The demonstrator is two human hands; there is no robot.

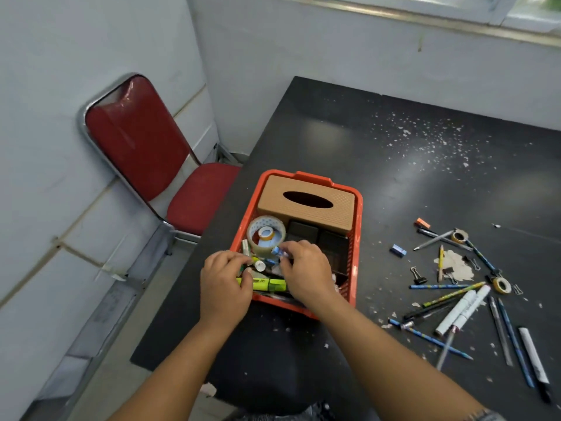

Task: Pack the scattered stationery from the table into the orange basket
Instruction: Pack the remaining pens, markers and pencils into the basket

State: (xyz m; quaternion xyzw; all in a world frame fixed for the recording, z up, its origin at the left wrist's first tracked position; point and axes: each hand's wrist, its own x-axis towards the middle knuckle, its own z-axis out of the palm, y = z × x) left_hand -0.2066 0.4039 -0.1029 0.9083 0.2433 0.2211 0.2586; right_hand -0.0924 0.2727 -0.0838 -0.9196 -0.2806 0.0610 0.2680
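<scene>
The orange basket (358, 226) stands on the black table (364, 138). It holds a tan tissue box (306, 202), a clear tape roll (266, 233), a yellow highlighter (268, 284) and small items. My left hand (224, 287) reaches over the basket's near left corner, its fingers closed on a small white-capped item (259, 265). My right hand (306, 271) is inside the basket, fingertips pinching a small blue item (277, 251). To the right lie scattered pencils (440, 286), white markers (461, 311), pens, binder clips (419, 276) and small tape rolls (501, 284).
A red chair (145, 141) with a metal frame stands left of the table against the wall. A blue eraser (398, 250) and an orange eraser (422, 222) lie right of the basket. White flecks and a peeled patch (455, 265) mark the tabletop.
</scene>
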